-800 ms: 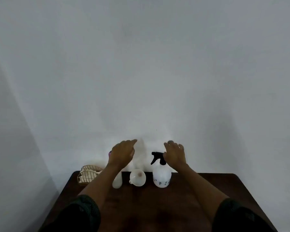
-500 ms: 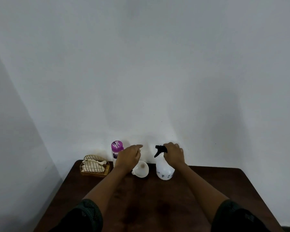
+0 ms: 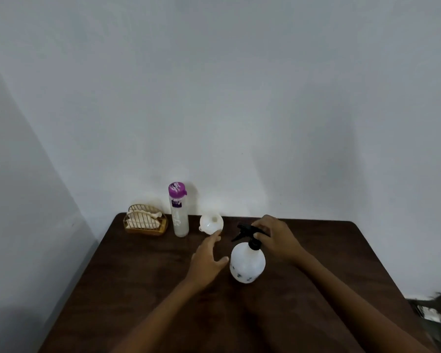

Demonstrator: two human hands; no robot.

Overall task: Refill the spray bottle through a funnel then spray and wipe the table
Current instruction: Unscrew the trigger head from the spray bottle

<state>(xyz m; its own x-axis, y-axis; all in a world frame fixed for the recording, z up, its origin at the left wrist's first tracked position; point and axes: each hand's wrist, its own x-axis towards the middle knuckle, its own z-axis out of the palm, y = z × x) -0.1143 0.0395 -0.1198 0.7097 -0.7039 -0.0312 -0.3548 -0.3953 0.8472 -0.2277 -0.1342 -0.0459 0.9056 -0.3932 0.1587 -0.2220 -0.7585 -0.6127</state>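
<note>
A white spray bottle (image 3: pixel 247 263) with a black trigger head stands upright on the dark wooden table (image 3: pixel 138 276), near its middle. My right hand (image 3: pixel 275 238) grips the black trigger head from the right. My left hand (image 3: pixel 209 258) hovers just left of the bottle's body, fingers straight and holding nothing. A white funnel (image 3: pixel 211 223) lies at the back of the table. Left of it stands a tall clear bottle (image 3: pixel 179 212) with a purple cap.
A gold wire holder (image 3: pixel 145 224) with white cloths sits at the back left corner. White walls close off the back and left sides. Some dark clutter (image 3: pixel 435 312) lies on the floor beyond the table's right edge.
The spray bottle has come forward from the back row toward the table's middle, in my right hand. My left hand drew away from the funnel to beside the bottle. The view tilted down.
</note>
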